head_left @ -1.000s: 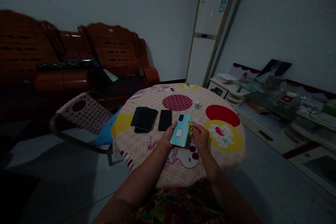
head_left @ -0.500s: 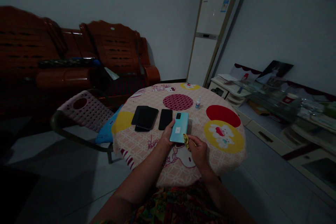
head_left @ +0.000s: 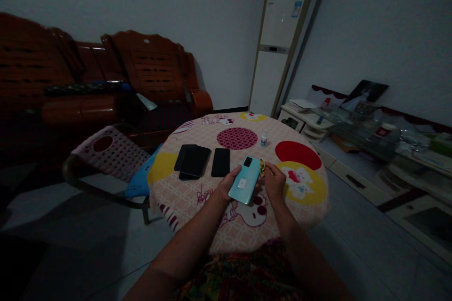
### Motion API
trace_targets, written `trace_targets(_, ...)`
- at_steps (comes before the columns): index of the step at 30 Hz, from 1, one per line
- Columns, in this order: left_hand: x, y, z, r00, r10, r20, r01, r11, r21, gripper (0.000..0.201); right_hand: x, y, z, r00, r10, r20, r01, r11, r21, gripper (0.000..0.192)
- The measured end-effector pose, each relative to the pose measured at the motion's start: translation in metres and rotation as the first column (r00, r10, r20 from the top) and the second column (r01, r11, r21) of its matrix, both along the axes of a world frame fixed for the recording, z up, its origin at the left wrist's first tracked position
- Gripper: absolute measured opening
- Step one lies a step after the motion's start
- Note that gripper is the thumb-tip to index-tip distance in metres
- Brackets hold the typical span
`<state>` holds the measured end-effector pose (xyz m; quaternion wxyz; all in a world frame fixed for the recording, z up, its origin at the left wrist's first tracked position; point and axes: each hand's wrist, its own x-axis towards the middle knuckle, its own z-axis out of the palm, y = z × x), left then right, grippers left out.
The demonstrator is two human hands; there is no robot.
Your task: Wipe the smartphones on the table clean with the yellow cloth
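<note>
Head view: holds a light-blue phone (head_left: 248,176) in the left grip (head_left: 225,187), wrapped around its left edge, with its back facing up, apparently just above the patterned worktop (head_left: 183,190). Has the phone's long axis pointing forward, slanting rightward toward the far end and its camera block (head_left: 248,162). Pinches a small yellow-patterned item (head_left: 262,168) in the right grip (head_left: 276,182), drawn narrow at the fingertips, just beside the phone's far right edge; cannot tell whether touching it. Has the phone to the left of that pinch, between both grips, with the left grip nearer and in contact. Shows, beyond the left grip, one black slab (head_left: 221,162) lying flat and, farther left, some overlapping dark slabs (head_left: 195,162); shows, past the right grip, a small bottle (head_left: 264,139) standing upright.
</note>
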<state>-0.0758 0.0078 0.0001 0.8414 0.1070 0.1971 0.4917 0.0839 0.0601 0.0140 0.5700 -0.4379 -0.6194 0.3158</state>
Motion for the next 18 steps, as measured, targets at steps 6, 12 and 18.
trace_targets(6, 0.005, -0.004, 0.005, 0.993, -0.111, 0.038, 0.107, 0.990, 0.096, 0.071, 0.010, 0.011, 0.006, 1.000, 0.008, -0.009, -0.010, 0.986, -0.164, 0.038)
trace_targets(12, 0.008, -0.005, 0.006, 0.993, -0.121, -0.001, 0.121, 0.987, 0.104, 0.078, 0.019, 0.020, 0.007, 0.991, 0.079, -0.109, -0.110, 0.944, -0.311, 0.038)
trace_targets(18, 0.009, -0.008, 0.011, 0.992, -0.112, -0.060, 0.119, 0.985, 0.126, 0.076, 0.028, 0.032, 0.020, 0.965, 0.234, -0.117, -0.261, 0.867, -0.424, 0.030)
